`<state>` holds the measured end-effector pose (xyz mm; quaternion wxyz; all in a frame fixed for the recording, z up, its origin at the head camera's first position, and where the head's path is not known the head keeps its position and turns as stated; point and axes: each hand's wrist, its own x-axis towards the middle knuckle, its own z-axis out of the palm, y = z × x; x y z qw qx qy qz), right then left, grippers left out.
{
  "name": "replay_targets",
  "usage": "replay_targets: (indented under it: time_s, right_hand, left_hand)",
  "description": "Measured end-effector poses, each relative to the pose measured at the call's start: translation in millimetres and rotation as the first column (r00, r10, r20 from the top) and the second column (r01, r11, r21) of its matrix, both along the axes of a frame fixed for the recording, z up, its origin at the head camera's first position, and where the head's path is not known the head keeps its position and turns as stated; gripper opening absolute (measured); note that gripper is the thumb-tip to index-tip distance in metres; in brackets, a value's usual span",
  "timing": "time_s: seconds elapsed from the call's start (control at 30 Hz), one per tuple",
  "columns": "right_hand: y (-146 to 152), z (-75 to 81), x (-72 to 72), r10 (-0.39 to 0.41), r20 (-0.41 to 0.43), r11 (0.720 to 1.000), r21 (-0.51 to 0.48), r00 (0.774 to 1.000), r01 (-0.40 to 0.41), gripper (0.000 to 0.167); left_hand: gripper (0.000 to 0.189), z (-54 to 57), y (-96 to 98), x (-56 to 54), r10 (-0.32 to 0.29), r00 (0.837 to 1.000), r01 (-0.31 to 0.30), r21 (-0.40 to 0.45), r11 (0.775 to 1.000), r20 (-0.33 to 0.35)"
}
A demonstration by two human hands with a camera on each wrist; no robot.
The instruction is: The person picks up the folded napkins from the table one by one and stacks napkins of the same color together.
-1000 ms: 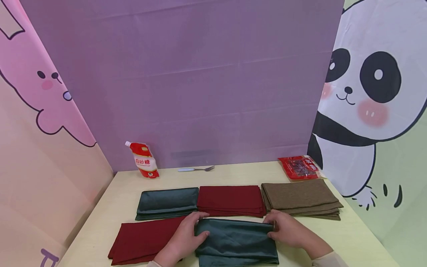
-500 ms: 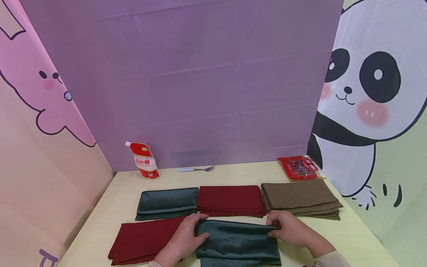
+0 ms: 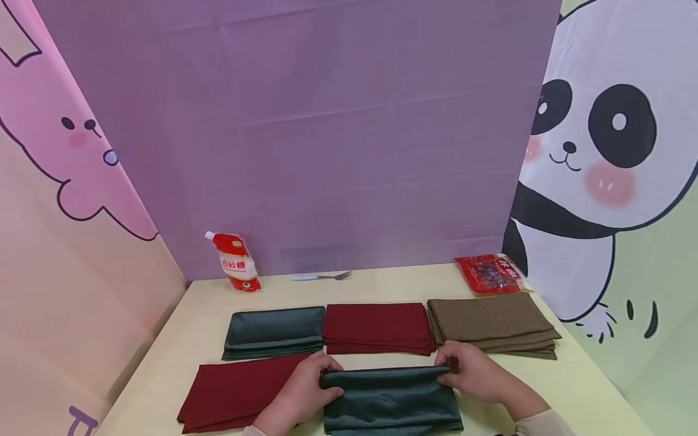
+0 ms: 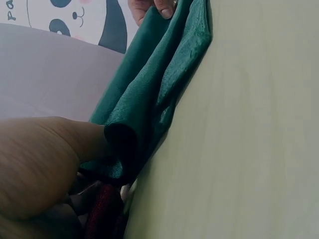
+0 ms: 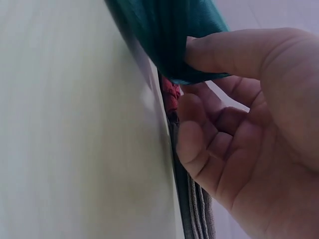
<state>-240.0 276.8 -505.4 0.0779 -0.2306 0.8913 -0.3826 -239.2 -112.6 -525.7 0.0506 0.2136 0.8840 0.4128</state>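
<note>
A dark green satiny cloth [image 3: 389,399], folded in layers, lies at the front of the table in the head view. My left hand [image 3: 302,387] pinches its far left corner, thumb on the near side. At the far right corner, my right hand [image 3: 474,375] pinches the cloth between thumb and fingers. In the left wrist view the held edge of the green cloth [image 4: 144,89] is raised and curls over. The right wrist view shows the right thumb [image 5: 219,50] pressed against the cloth, the other fingers loosely bent below it.
A folded red cloth [image 3: 240,390] lies beside the left hand. Behind are folded green [image 3: 275,330], red [image 3: 376,327] and brown [image 3: 491,321] cloths in a row. Along the back are a sugar pouch [image 3: 235,263], a fork [image 3: 322,277] and a red packet [image 3: 491,274].
The green cloth's far edge has come slightly nearer and now runs straighter between the hands. Its body has shifted a little right. The right hand has moved slightly right; the other cloths stay put.
</note>
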Motion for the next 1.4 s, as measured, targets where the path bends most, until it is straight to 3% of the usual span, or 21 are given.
replay_targets:
  time_s: [0.27,0.53,0.8,0.93,1.13,1.4]
  right_hand:
    - [-0.5,1.2,-1.0,0.015,0.063,0.999,-0.034,0.998,-0.013,0.012]
    - [-0.8,-1.4,-2.6,-0.026,0.08,0.997,-0.075,0.996,0.032,0.014]
    - [1.1,-1.7,-2.8,0.004,0.14,0.995,-0.096,0.99,0.009,0.046]
    - [1.2,-2.7,-3.8,0.011,0.163,0.994,-0.111,0.987,0.008,0.044]
    - [1.9,-5.0,-4.7,0.001,0.168,0.992,-0.125,0.986,0.02,0.032]
    - [2.8,-7.4,-4.9,-0.019,0.166,0.992,-0.116,0.986,0.039,0.029]
  left_hand:
    - [0.024,1.0,0.8,0.5,0.003,1.0,-0.003,0.001,1.0,0.004]
    - [0.024,-0.2,0.9,-1.1,0.008,1.0,-0.007,0.035,0.999,-0.028]
    - [0.022,-1.0,1.6,-2.1,-0.004,0.999,0.007,0.06,0.998,-0.038]
    - [0.022,-1.3,2.1,-1.7,-0.011,0.999,0.014,0.069,0.998,-0.038]
    - [0.027,-0.9,1.1,0.0,-0.032,0.999,0.031,0.068,0.997,0.017]
    - [0.053,0.2,-0.7,-0.8,-0.06,0.993,0.056,0.043,0.998,0.106]
